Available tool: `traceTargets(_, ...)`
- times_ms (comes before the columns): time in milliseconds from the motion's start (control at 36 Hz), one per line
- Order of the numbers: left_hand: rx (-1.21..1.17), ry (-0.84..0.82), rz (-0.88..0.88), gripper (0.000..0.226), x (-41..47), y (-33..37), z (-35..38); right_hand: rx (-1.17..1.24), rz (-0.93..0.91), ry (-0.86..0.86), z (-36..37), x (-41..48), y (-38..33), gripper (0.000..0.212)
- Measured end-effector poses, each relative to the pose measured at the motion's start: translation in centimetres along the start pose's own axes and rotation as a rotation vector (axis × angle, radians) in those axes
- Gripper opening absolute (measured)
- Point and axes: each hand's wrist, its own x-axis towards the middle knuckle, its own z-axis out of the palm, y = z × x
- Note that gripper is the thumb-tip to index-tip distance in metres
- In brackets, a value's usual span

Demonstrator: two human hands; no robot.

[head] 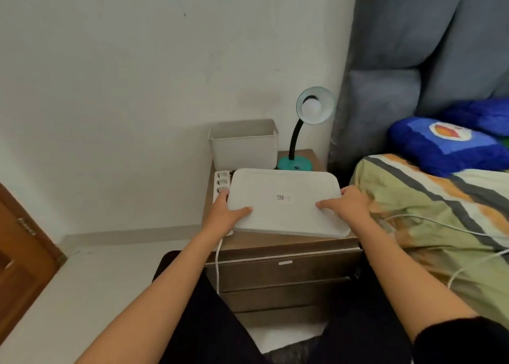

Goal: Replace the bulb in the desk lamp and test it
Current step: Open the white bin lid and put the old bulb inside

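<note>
A teal desk lamp with a black gooseneck stands at the back of the brown nightstand. Its shade faces me, and a white bulb sits in it, unlit. A flat white lid with a small printed label lies over the front of the nightstand. My left hand grips its left edge, thumb on top. My right hand grips the right edge the same way.
An open white bin stands behind the lid, left of the lamp. A white power strip lies along the nightstand's left side, its cord hanging down. A bed with a striped cover, white cables and blue pillows is at right.
</note>
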Motion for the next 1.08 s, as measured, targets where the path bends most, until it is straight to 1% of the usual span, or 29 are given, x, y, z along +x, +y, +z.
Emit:
traceTargets(56,0.034,-0.022,-0.038,0.065,-0.7,-1.1,0.4,-0.001,0.038,-0.029,0.3,-0.7,1.2,0.080)
traceTargets(111,0.051,-0.051,-0.078,0.065,-1.4,-1.8,0.9,-0.002,0.064,-0.053,0.6,-1.2,2.4,0.079)
traceTargets(250,0.126,-0.135,-0.136,0.062,-2.4,-2.8,2.2,-0.027,0.138,-0.117,1.1,-1.5,4.5,0.060)
traceTargets(333,0.153,-0.181,-0.136,0.053,-2.6,-3.4,3.1,-0.036,0.162,-0.153,1.5,-1.1,5.3,0.047)
traceTargets(389,0.164,-0.206,-0.131,0.045,-2.6,-3.7,3.6,-0.052,0.169,-0.156,1.9,-0.8,5.8,0.050)
traceTargets(472,0.154,-0.222,-0.162,0.040,-2.1,-4.5,4.2,-0.055,0.193,-0.150,2.5,-0.3,6.3,0.059)
traceTargets(583,0.121,-0.184,-0.182,0.043,-1.4,-5.2,4.9,-0.036,0.213,-0.169,3.3,0.4,6.4,0.060)
traceTargets(722,0.091,-0.118,-0.194,0.047,-0.6,-6.1,5.4,-0.028,0.179,-0.159,4.6,1.5,6.7,0.056)
traceTargets(861,0.138,-0.059,-0.190,0.045,0.2,-7.0,5.9,-0.090,0.103,-0.123,5.5,2.3,6.3,0.045)
traceTargets(944,0.176,-0.058,-0.183,0.045,0.8,-7.3,6.3,-0.107,0.074,-0.113,5.9,2.7,6.2,0.041)
traceTargets(1083,0.262,-0.070,-0.184,0.045,1.8,-7.5,6.8,-0.120,0.078,-0.097,6.6,3.6,6.6,0.049)
